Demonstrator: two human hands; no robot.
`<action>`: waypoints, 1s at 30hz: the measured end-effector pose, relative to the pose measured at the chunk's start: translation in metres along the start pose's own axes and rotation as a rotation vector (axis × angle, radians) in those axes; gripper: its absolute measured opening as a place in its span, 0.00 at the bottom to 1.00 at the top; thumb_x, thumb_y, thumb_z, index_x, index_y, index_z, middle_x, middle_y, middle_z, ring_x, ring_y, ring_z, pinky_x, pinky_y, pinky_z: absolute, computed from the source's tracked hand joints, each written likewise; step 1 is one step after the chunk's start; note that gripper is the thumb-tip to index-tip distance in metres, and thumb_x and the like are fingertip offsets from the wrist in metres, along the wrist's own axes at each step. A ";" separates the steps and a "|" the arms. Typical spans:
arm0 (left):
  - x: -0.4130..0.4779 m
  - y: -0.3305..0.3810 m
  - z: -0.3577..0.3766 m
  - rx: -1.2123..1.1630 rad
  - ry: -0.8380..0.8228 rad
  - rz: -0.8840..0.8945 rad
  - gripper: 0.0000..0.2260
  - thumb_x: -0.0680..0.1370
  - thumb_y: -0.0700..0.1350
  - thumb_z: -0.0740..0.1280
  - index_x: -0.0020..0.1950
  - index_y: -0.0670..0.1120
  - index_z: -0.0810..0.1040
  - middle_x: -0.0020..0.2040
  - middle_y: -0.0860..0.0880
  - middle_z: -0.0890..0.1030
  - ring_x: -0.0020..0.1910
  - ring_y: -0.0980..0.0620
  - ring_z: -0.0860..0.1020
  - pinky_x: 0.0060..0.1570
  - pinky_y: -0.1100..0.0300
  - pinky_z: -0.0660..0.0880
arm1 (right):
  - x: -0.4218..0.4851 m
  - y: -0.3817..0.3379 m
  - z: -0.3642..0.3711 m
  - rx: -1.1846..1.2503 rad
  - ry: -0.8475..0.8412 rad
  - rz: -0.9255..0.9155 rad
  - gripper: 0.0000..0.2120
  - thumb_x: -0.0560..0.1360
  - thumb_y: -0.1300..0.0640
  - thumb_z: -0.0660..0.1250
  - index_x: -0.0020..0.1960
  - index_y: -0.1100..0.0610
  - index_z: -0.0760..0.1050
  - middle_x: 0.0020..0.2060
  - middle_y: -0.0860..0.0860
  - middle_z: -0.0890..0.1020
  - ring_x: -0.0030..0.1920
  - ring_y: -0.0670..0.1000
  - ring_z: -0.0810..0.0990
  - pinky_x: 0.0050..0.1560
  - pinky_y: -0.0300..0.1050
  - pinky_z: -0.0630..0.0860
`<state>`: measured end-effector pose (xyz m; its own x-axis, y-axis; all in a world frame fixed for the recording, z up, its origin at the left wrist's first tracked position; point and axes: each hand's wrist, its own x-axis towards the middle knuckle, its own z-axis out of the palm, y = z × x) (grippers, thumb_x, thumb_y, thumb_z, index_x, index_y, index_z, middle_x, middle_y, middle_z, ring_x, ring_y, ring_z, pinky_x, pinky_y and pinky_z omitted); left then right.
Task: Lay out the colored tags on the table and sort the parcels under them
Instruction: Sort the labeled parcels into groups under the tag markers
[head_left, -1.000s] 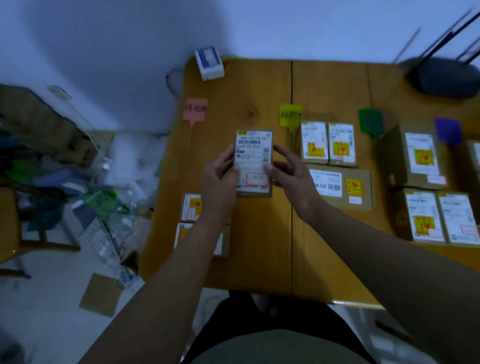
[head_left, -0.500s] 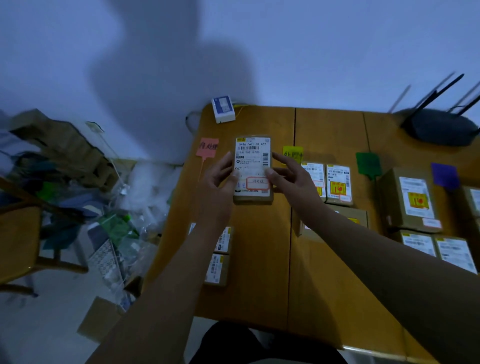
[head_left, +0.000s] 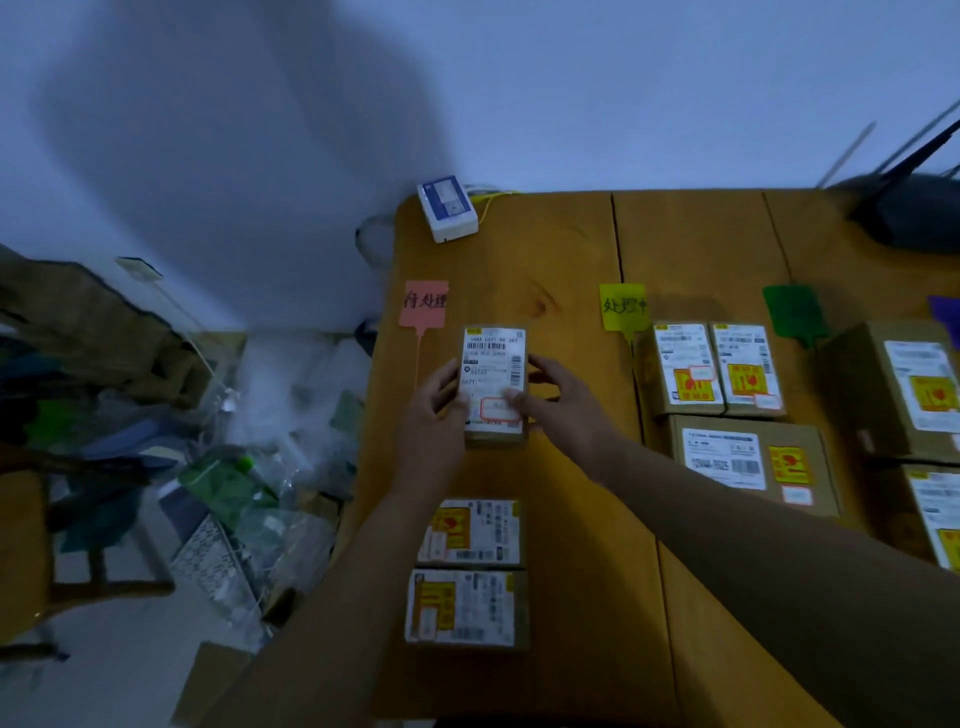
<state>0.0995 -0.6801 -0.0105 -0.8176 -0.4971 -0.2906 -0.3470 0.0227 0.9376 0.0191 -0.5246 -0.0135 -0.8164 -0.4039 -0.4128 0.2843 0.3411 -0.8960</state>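
I grip a small cardboard parcel (head_left: 493, 364) with a white shipping label from both sides: my left hand (head_left: 439, 410) on its left edge, my right hand (head_left: 558, 400) on its right. It sits just below and right of the pink tag (head_left: 425, 304). Further right lie a yellow tag (head_left: 622, 306), a green tag (head_left: 792, 312) and the edge of a purple tag (head_left: 945, 314). Three parcels (head_left: 717, 374) lie under the yellow tag, bigger boxes (head_left: 904, 389) lie under the green and purple tags. Near me two parcels (head_left: 467, 571) lie in the pink column.
The wooden table (head_left: 571, 249) ends at a wall behind. A white-and-blue device (head_left: 447, 208) sits at its back left corner, a black router (head_left: 914, 213) at the back right. Clutter of bags and cardboard (head_left: 218, 493) fills the floor to the left.
Both hands have carried the labelled parcel left, from beside the yellow tag to under the pink tag. The camera view has shifted as well.
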 end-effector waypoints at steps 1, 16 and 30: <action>0.013 -0.007 -0.006 0.009 -0.024 -0.019 0.20 0.84 0.38 0.64 0.75 0.52 0.73 0.66 0.49 0.81 0.57 0.56 0.83 0.46 0.64 0.82 | 0.012 0.002 0.010 -0.006 -0.005 0.039 0.31 0.79 0.47 0.72 0.79 0.48 0.66 0.70 0.49 0.76 0.64 0.56 0.81 0.61 0.59 0.82; 0.135 -0.066 -0.036 0.140 -0.143 -0.109 0.17 0.83 0.37 0.64 0.63 0.60 0.74 0.46 0.68 0.80 0.39 0.73 0.82 0.34 0.76 0.74 | 0.128 0.022 0.078 0.040 0.006 0.258 0.26 0.81 0.58 0.70 0.77 0.53 0.69 0.66 0.53 0.82 0.59 0.54 0.83 0.49 0.45 0.80; 0.064 -0.069 -0.060 0.166 0.136 -0.092 0.24 0.81 0.41 0.69 0.75 0.54 0.70 0.56 0.53 0.80 0.45 0.58 0.79 0.36 0.69 0.73 | 0.058 0.044 0.061 -0.249 -0.091 0.262 0.42 0.79 0.44 0.71 0.85 0.48 0.51 0.82 0.53 0.63 0.78 0.59 0.68 0.65 0.49 0.71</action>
<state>0.0989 -0.7654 -0.0822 -0.7133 -0.6160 -0.3342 -0.4974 0.1090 0.8607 0.0148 -0.5850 -0.0873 -0.6808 -0.3455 -0.6459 0.3376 0.6345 -0.6953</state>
